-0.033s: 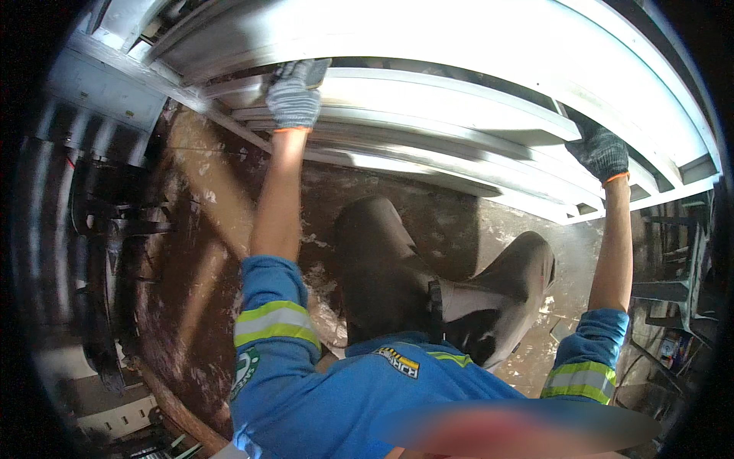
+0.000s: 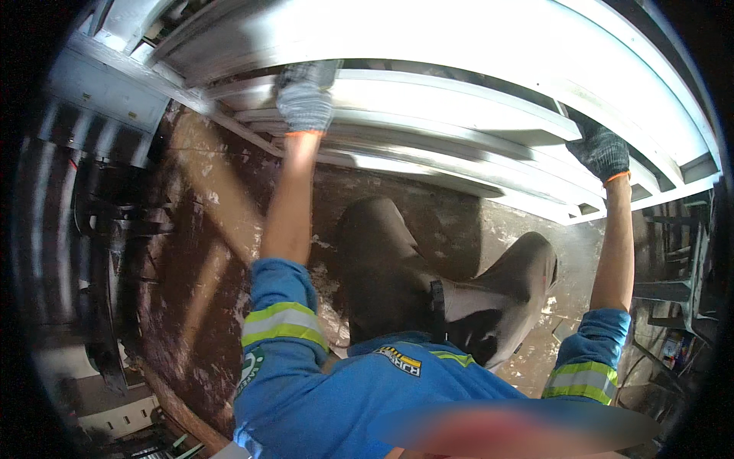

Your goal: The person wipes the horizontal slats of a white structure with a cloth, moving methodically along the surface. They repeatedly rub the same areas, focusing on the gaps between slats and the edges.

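A stack of long pale grey metal profiles [image 2: 459,99] runs across the top of the view. My left hand [image 2: 304,98], in a grey knit glove with an orange cuff, grips the near edge of one profile at the left. My right hand [image 2: 603,153], in a darker knit glove, holds the profiles' lower edge at the right. Both arms reach forward in blue sleeves with yellow-green reflective bands. Below them my two dark rubber boots [image 2: 382,268] stand on the floor.
The floor [image 2: 206,252] is wet, brown and stained. A dark metal machine frame [image 2: 107,229] stands along the left. At the right edge there are metal steps or racking [image 2: 680,283] with small items underneath.
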A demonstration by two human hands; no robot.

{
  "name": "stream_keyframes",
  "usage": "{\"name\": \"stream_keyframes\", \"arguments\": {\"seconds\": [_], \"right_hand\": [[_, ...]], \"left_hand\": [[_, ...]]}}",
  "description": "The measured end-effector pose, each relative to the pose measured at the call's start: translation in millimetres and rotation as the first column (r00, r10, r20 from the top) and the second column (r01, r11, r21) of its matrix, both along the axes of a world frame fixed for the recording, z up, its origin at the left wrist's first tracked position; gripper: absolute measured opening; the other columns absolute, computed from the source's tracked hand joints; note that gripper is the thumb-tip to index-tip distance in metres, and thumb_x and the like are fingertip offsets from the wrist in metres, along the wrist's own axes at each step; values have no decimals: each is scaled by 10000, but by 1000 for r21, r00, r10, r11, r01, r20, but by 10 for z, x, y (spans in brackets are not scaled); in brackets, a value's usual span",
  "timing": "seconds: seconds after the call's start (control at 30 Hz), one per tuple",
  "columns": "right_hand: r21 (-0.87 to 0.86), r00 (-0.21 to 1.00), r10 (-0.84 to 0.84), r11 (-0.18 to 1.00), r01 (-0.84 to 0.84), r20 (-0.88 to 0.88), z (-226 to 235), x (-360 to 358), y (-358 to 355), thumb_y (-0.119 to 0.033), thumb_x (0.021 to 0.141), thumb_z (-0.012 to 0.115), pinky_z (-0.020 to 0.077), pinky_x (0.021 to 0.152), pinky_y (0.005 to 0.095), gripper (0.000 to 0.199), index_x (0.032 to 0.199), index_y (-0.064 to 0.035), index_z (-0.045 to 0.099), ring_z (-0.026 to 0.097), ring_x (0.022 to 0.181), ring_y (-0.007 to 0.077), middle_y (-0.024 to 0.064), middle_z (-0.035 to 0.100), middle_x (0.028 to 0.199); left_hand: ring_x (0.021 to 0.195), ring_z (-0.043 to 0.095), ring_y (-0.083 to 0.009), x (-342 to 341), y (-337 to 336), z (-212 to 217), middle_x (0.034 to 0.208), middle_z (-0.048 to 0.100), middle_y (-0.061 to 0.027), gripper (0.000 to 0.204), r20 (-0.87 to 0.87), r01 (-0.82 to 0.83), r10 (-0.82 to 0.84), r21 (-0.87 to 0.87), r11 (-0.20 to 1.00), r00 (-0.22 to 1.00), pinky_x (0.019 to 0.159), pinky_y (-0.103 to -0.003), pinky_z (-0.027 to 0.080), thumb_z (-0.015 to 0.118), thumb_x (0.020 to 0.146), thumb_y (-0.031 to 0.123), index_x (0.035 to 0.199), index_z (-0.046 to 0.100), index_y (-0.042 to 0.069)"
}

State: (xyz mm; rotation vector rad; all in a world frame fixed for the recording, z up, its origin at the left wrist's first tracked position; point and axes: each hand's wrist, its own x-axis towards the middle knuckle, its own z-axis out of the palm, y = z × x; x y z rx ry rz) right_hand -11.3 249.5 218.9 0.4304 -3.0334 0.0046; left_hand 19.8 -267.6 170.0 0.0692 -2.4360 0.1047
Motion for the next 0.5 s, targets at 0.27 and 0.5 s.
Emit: {"name": "stream_keyframes", "arguments": {"seconds": [0.27, 0.5], "right_hand": [[6, 984, 173, 985, -173, -36, 38, -89, 0, -268, 774, 690, 497, 922, 395, 539, 1276, -120, 564, 627, 1041, 324, 165, 636, 1162], [-37, 959, 281, 959, -280, 32, 44, -137, 153, -201, 795, 688, 498, 836, 439, 378, 1127, -74, 557, 612, 968, 368, 193, 619, 1043]], "left_hand": [[1228, 482, -320, 56, 2266, 27, 1319, 532, -159, 559, -34, 355, -354, 47, 933, 935, 1086, -486, 310, 599, 743, 168, 1287, 540, 55], [1216, 522, -272, 49, 1173, -130, 1327, 545, -152, 521, -67, 439, -444, -81, 895, 894, 1047, -415, 387, 556, 814, 182, 1318, 526, 53]]}}
